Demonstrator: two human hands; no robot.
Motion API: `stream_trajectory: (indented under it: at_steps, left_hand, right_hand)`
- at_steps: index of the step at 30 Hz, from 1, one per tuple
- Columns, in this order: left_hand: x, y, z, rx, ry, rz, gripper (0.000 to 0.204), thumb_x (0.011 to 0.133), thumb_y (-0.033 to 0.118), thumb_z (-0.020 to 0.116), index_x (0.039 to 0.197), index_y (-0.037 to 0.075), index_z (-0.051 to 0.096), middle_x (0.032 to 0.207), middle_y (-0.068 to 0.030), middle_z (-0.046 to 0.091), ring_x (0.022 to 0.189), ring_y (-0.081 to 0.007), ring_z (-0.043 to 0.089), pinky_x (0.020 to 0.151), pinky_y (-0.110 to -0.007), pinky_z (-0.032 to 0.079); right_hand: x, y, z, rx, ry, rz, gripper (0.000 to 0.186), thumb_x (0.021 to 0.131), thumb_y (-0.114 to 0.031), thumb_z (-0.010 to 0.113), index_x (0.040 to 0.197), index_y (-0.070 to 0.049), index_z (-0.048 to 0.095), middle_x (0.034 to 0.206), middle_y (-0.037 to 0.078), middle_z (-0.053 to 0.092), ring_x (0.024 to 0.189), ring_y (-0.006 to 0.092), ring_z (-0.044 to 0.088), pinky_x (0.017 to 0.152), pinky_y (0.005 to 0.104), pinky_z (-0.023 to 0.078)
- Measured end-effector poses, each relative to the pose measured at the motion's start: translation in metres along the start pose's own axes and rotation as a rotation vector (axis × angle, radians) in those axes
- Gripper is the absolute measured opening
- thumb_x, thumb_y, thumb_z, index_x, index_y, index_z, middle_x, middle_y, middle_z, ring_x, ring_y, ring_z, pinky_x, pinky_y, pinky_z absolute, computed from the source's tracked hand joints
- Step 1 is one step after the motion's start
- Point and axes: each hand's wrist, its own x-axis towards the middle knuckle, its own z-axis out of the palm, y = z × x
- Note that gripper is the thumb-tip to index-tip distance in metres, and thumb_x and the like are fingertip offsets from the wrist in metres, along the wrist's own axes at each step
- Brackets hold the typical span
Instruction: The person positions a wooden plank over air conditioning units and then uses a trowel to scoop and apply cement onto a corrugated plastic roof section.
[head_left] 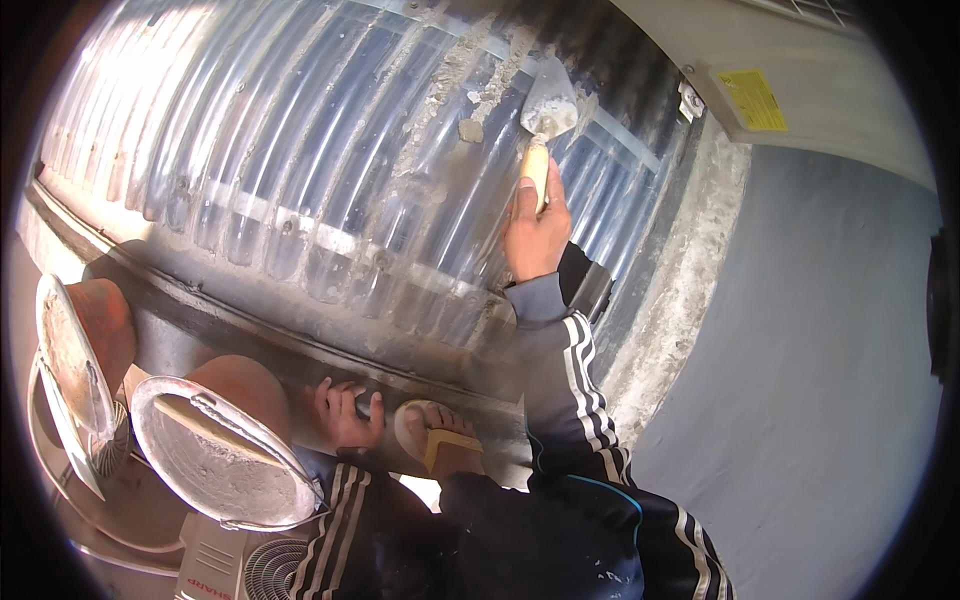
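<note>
My right hand (537,235) is wrapped round the pale wooden handle of a trowel (550,108). Its pointed metal blade, smeared with grey mortar, aims away from me over a corrugated translucent sheet (330,150). Whether the blade touches the sheet I cannot tell. Streaks and lumps of mortar (470,130) cling to the sheet left of the blade. Lower down, my left hand (345,412) is beside a bucket, its fingers curled near a small dark thing that I cannot make out.
A mortar-crusted bucket (265,385) holding a stick stands at lower left, with another bucket (108,320) and a round basin (150,530) beyond. A fan unit (215,560) sits below. My sandalled foot (440,430) is near the ledge. A grey wall (800,330) and beige casing (800,50) flank the right.
</note>
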Motion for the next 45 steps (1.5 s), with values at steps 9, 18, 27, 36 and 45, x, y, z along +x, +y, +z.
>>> stream_trajectory:
  at_steps: [9,18,27,36,45]
  left_hand:
    - [-0.003,0.004,0.005,-0.151,-0.015,-0.083,0.022,0.076,0.026,0.068,0.088,0.009,0.061,0.101,-0.0072,0.060,0.115,-0.0363,0.048,0.105,-0.060,0.027]
    - [-0.001,0.002,-0.001,-0.067,-0.019,-0.035,0.020,0.076,0.024,0.068,0.089,0.010,0.061,0.100,-0.0069,0.062,0.116,-0.0363,0.047,0.106,-0.060,0.026]
    - [0.000,-0.005,0.002,0.006,0.045,0.052,0.024,0.074,0.031,0.069,0.086,0.012,0.064,0.096,-0.0038,0.063,0.105,-0.0347,0.055,0.096,-0.059,0.037]
    - [-0.004,0.001,0.003,-0.057,-0.006,-0.021,0.018,0.079,0.025,0.066,0.088,0.010,0.062,0.100,-0.0064,0.062,0.115,-0.0362,0.048,0.107,-0.060,0.025]
    - [0.000,0.000,0.001,-0.029,0.025,0.013,0.023,0.076,0.028,0.070,0.088,0.010,0.062,0.100,-0.0038,0.062,0.109,-0.0340,0.053,0.099,-0.060,0.034]
  right_hand:
    - [0.044,0.033,0.005,-0.086,0.068,0.051,0.048,0.092,-0.020,0.052,0.132,0.007,0.047,0.103,0.027,0.064,0.093,0.0372,0.065,0.083,0.0407,0.049]
    - [-0.021,0.002,-0.020,0.190,-0.091,0.085,0.048,0.097,-0.018,0.048,0.142,-0.004,0.038,0.064,0.005,0.052,0.043,0.0105,0.047,0.035,0.0261,0.036]
    - [-0.072,0.027,-0.012,0.176,-0.080,0.269,0.044,0.096,-0.013,0.049,0.136,0.004,0.043,0.062,0.002,0.054,0.045,0.0085,0.048,0.040,0.0261,0.039]
    - [-0.080,0.002,-0.014,0.263,-0.140,0.114,0.047,0.098,-0.014,0.046,0.142,-0.003,0.037,0.064,0.004,0.052,0.042,0.0076,0.044,0.036,0.0238,0.035]
    - [-0.118,0.054,-0.019,0.181,-0.105,0.225,0.049,0.095,-0.013,0.051,0.141,0.001,0.037,0.068,0.004,0.057,0.052,0.0084,0.051,0.045,0.0263,0.042]
